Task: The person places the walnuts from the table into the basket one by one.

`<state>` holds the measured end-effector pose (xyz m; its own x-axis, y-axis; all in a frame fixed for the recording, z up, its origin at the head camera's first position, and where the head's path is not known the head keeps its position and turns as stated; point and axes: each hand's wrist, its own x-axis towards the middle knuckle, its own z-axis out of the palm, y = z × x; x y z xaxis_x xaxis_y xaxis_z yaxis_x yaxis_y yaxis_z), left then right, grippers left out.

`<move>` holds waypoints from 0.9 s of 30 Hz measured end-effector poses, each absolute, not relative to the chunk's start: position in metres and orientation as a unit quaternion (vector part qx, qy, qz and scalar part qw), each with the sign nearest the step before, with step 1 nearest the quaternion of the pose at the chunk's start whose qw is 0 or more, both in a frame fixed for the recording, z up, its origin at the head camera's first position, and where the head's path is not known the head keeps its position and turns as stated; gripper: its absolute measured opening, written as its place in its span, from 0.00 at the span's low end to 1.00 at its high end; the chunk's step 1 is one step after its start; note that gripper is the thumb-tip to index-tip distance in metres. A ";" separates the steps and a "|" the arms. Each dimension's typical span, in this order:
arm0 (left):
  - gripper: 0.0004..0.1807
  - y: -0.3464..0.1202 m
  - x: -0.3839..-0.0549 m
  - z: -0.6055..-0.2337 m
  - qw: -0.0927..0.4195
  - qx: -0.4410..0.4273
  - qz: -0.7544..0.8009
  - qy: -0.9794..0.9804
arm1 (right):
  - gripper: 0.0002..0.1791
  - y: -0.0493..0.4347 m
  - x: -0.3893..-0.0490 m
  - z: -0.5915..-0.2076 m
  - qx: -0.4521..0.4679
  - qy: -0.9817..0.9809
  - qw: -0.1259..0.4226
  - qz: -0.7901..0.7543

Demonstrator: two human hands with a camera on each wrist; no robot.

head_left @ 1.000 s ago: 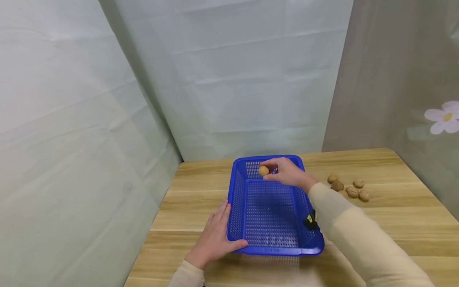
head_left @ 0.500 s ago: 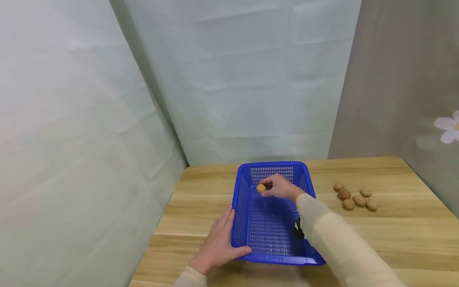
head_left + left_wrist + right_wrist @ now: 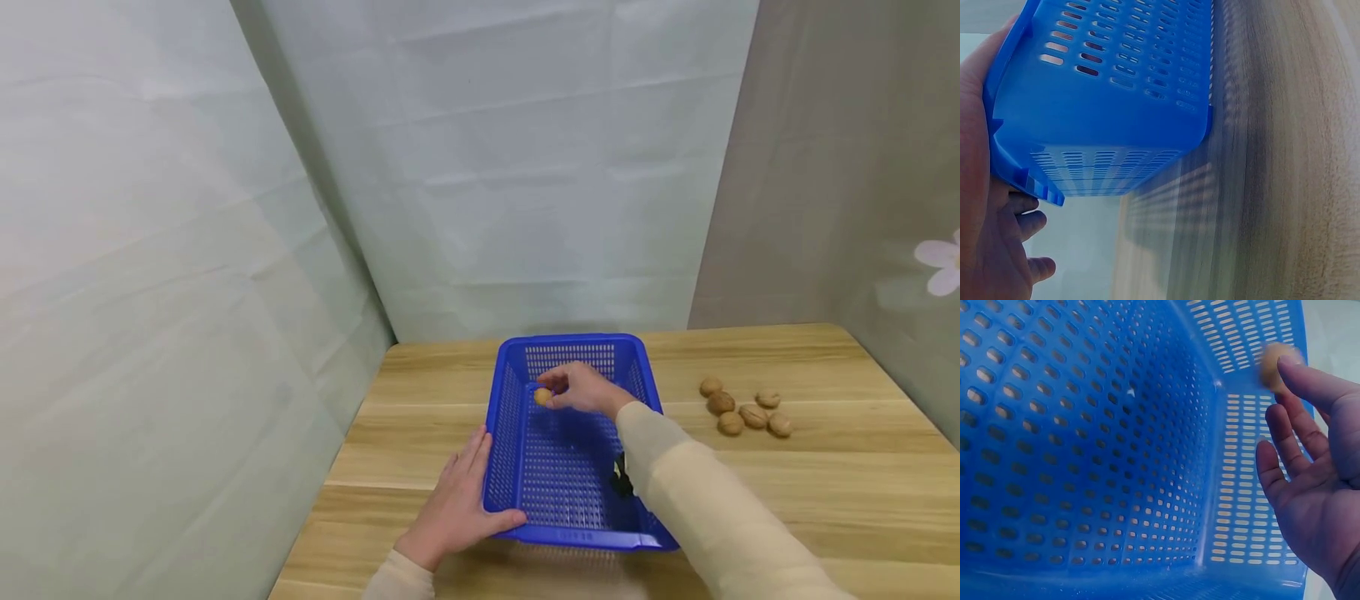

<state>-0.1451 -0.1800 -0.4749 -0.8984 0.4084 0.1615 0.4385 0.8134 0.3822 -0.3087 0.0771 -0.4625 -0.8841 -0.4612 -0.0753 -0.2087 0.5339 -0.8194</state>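
Note:
A blue plastic basket (image 3: 577,537) with slotted walls sits on the wooden table. My left hand (image 3: 457,504) rests at its near left corner, fingers straight along the left side and thumb on the front rim. My right hand (image 3: 585,389) is inside the basket toward the far left, above its floor. Just off the right fingertips is a round light-brown walnut (image 3: 543,397). In the right wrist view that walnut (image 3: 1275,365) is blurred while the hand (image 3: 1316,456) is sharp; its fingers are loosely spread. The thumb overlaps the walnut there, so any contact is hard to tell.
Several walnuts (image 3: 752,416) lie in a loose group on the table (image 3: 847,483), right of the basket. Pale cloth (image 3: 525,183) hangs behind and to the left of the table. A small dark item (image 3: 621,477) shows beside the right sleeve.
My right hand has lowered into the basket with the walnut, and its fingers have just loosened from it. My left hand stays at the basket corner. The head view has shifted slightly.

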 end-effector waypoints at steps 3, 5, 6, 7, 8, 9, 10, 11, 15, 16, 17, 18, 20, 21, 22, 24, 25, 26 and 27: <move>0.65 -0.180 -0.146 -0.475 0.039 -0.227 -0.207 -0.951 | 0.23 0.080 -0.309 -0.461 -0.197 0.853 0.141 -0.463; 0.66 -0.179 -0.147 -0.475 0.038 -0.228 -0.205 -0.951 | 0.24 0.082 -0.310 -0.460 -0.199 0.838 0.142 -0.489; 0.66 -0.179 -0.148 -0.475 0.038 -0.229 -0.205 -0.951 | 0.24 0.083 -0.310 -0.458 -0.198 0.828 0.144 -0.505; 0.66 -0.179 -0.149 -0.475 0.036 -0.228 -0.203 -0.952 | 0.25 0.084 -0.310 -0.457 -0.200 0.816 0.144 -0.522; 0.66 -0.179 -0.149 -0.474 0.034 -0.228 -0.203 -0.952 | 0.26 0.085 -0.311 -0.455 -0.199 0.808 0.145 -0.535; 0.66 -0.180 -0.150 -0.474 0.034 -0.228 -0.204 -0.951 | 0.26 0.086 -0.311 -0.452 -0.198 0.798 0.147 -0.550; 0.66 -0.180 -0.151 -0.474 0.034 -0.229 -0.205 -0.951 | 0.27 0.087 -0.310 -0.448 -0.198 0.788 0.147 -0.564; 0.66 -0.180 -0.152 -0.474 0.033 -0.230 -0.207 -0.950 | 0.27 0.089 -0.310 -0.443 -0.199 0.776 0.148 -0.580; 0.65 -0.179 -0.154 -0.472 0.031 -0.238 -0.211 -0.948 | 0.28 0.099 -0.306 -0.417 -0.199 0.732 0.145 -0.636; 0.65 -0.179 -0.155 -0.472 0.031 -0.239 -0.211 -0.947 | 0.28 0.104 -0.304 -0.409 -0.204 0.725 0.140 -0.643; 0.66 -0.178 -0.155 -0.472 0.030 -0.240 -0.209 -0.948 | 0.28 0.109 -0.301 -0.401 -0.212 0.723 0.134 -0.644; 0.66 -0.177 -0.155 -0.472 0.031 -0.241 -0.207 -0.948 | 0.28 0.116 -0.298 -0.394 -0.217 0.723 0.127 -0.643; 0.66 -0.174 -0.155 -0.473 0.030 -0.243 -0.208 -0.947 | 0.28 0.132 -0.289 -0.381 -0.229 0.730 0.111 -0.634; 0.66 -0.173 -0.154 -0.473 0.030 -0.243 -0.209 -0.947 | 0.29 0.141 -0.284 -0.377 -0.233 0.737 0.103 -0.627; 0.66 -0.172 -0.153 -0.474 0.030 -0.243 -0.209 -0.947 | 0.29 0.151 -0.277 -0.373 -0.235 0.745 0.096 -0.617; 0.66 -0.171 -0.152 -0.474 0.031 -0.244 -0.211 -0.946 | 0.29 0.171 -0.264 -0.370 -0.228 0.767 0.082 -0.595; 0.66 -0.170 -0.151 -0.473 0.031 -0.244 -0.210 -0.946 | 0.28 0.181 -0.257 -0.371 -0.223 0.779 0.073 -0.581; 0.67 -0.171 -0.149 -0.472 0.032 -0.243 -0.209 -0.947 | 0.28 0.191 -0.250 -0.372 -0.222 0.789 0.065 -0.569; 0.67 -0.171 -0.149 -0.471 0.035 -0.243 -0.205 -0.947 | 0.27 0.201 -0.244 -0.376 -0.218 0.801 0.058 -0.555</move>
<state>-0.1486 -0.1708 -0.4709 -0.8790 0.4470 0.1661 0.4757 0.7973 0.3716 -0.2442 0.2005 -0.3756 -0.8979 -0.4141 0.1493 -0.2853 0.2891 -0.9138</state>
